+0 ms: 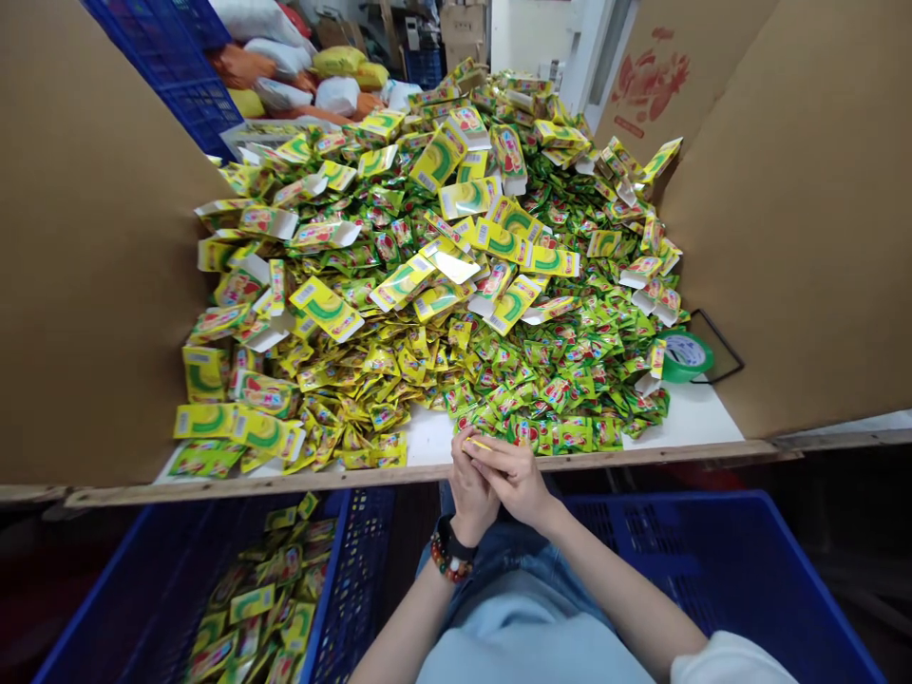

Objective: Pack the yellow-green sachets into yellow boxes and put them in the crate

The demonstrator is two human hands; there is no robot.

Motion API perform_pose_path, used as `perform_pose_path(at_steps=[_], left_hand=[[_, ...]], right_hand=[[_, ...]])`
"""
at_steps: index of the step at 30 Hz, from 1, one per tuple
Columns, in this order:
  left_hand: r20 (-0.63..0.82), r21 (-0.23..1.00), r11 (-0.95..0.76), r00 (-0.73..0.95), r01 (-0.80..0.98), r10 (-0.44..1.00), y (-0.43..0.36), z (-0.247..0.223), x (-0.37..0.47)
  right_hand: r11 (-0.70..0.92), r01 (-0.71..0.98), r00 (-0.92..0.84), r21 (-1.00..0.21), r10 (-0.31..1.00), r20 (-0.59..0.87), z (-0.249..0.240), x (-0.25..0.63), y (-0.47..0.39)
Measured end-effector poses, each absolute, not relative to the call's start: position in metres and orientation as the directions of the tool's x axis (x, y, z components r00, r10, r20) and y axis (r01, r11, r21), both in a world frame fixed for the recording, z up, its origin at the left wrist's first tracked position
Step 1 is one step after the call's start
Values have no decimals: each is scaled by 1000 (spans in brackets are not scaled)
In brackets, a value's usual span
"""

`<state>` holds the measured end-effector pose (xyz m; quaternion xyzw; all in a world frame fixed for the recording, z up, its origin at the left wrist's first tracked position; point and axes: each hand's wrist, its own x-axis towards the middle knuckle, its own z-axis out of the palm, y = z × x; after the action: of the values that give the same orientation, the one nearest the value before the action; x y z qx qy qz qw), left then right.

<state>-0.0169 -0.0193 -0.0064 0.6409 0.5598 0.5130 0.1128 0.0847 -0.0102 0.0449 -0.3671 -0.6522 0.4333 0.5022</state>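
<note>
My left hand [471, 489] and right hand [518, 480] meet at the table [428, 442]'s near edge, fingers closed on a yellow packet [480, 444], mostly hidden; visible strip runs left-right. Green sachets [562, 389] just far-right.

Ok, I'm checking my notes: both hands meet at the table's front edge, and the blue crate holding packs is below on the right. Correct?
Not quite: the head view shows the blue crate holding packs below on the left. The left hand and right hand do meet at the table's front edge.
</note>
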Motion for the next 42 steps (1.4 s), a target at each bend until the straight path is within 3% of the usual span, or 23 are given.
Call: perform_pose_path(at_steps=[12, 15, 16, 19, 21, 22, 24, 27, 29, 32, 34, 36, 38, 42], left_hand=[[556, 724, -371, -173, 581, 813, -21, -3, -11], [563, 710, -279, -283, 647, 777, -34, 14, -49], [575, 687, -194, -360, 701, 735, -42, 23, -72], [654, 529, 223, -560, 819, 508, -68, 49, -158], [685, 454, 408, -603, 792, 409, -76, 60, -203], [690, 437, 427, -599, 792, 405, -73, 62, -214], [672, 439, 324, -546, 838, 500, -54, 61, -213], [611, 472, 15, -339, 881, 716, 1, 57, -166], [581, 499, -124, -225, 858, 782, 37, 59, -125], [490, 638, -306, -66, 707, 869, 70, 68, -74], [374, 776, -357, 77, 521, 924, 76, 73, -51], [221, 911, -271, 185, 310, 957, 74, 73, -37], [73, 990, -96, 197, 107, 978, 69, 69, -28], [-102, 990, 112, 114, -81, 988, 55, 64, -24]], right_hand=[[409, 106, -412, -906, 848, 335, 55, 90, -10], [367, 72, -515, -928, 810, 280, 59, 97, 15], [349, 102, -468, -932, 843, 265, 60, 101, 31], [320, 518, -131, -793, 946, 297, 60, 114, 83], [260, 756, -99, -601, 953, 288, 57, 118, 111], [255, 778, -104, -575, 954, 282, 55, 118, 120], [268, 789, -137, -553, 954, 267, 49, 116, 127], [288, 764, -149, -577, 949, 277, 43, 117, 122], [281, 755, -120, -592, 947, 297, 43, 122, 114], [287, 647, -86, -706, 948, 307, 45, 131, 100], [282, 411, -103, -867, 959, 264, 46, 134, 91], [190, 115, -107, -975, 978, 178, 47, 134, 82], [72, -80, -84, -994, 993, 78, 48, 133, 75], [-61, -307, -62, -950, 997, -44, 49, 130, 63]])
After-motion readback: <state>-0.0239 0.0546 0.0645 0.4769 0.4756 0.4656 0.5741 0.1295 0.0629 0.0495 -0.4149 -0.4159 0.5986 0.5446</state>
